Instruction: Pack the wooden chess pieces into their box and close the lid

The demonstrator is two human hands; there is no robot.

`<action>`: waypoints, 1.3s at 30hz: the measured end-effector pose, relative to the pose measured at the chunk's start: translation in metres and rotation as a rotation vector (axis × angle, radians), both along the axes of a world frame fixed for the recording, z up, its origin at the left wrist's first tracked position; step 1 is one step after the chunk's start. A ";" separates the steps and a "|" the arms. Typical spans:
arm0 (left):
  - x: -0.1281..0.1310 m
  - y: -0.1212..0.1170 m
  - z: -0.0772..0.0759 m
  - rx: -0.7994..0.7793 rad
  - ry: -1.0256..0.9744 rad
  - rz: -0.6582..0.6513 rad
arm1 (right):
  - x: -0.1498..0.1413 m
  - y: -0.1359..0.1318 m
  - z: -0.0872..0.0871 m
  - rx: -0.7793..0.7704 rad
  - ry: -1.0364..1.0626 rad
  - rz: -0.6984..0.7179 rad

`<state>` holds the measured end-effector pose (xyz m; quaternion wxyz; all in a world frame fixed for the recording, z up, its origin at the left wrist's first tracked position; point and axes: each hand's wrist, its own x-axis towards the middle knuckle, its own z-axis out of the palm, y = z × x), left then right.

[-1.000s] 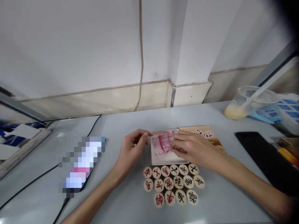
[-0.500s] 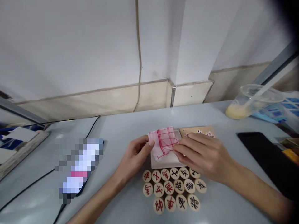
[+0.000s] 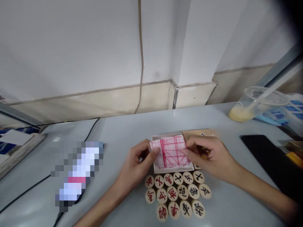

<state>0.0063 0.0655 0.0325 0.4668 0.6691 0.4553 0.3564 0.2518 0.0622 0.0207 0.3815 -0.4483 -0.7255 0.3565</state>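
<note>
"So, what lies furthest left on the pale blue-grey tabletop [image 3: 123, 134]?"

"White papers [image 3: 16, 138] at the edge of view, then a slim phone [image 3: 80, 171] with a lit screen, its picture broken into blocks, and a black cable [image 3: 59, 217] running from its lower end."

"And the left hand [image 3: 138, 160]?"

"Between the phone and a shallow white rectangular box [image 3: 174, 171]. Its thumb and fingers pinch the left edge of a thin folded white-and-pink sheet [image 3: 174, 153] crossed by red lines."

"Where is that sheet exactly?"

"Over the box, spread across most of its opening, its upper left corner reaching past the left rim. Whether its underside touches the bottom of the box, I can't fairly say from this angle."

"Just in front of the box?"

"Sixteen pale round chess pieces [image 3: 172, 193] in rows of six, six and four, red characters on the left half, black on the right."

"What about the right hand [image 3: 210, 154]?"

"Thumb and fingers close on the sheet's right edge, so both hands grip it. Behind that hand, partly hidden, lies a tan printed cardboard cover [image 3: 200, 133], beside the box."

"Further right?"

"A clear plastic cup [image 3: 240, 114] with pale yellow contents towards the back, a flat black rectangular slab [image 3: 262, 157] nearer, and crinkled blue-and-white packaging [image 3: 274, 115] just beside the cup."
</note>
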 end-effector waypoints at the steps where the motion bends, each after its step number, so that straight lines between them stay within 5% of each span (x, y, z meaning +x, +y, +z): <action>1: 0.000 0.000 -0.001 0.013 0.004 0.011 | 0.001 -0.001 0.000 -0.011 0.008 0.012; 8: 0.000 0.000 -0.008 0.020 0.007 0.034 | 0.007 -0.002 0.005 -0.096 0.053 0.092; 29: 0.001 -0.007 -0.009 -0.083 -0.055 0.086 | 0.010 -0.003 -0.010 -0.021 0.108 -0.051; 33: -0.001 -0.009 -0.004 -0.037 -0.104 0.072 | 0.015 -0.004 -0.008 0.008 0.202 0.070; 39: 0.001 -0.010 -0.010 0.071 -0.068 0.173 | 0.004 -0.007 -0.009 0.046 0.119 -0.056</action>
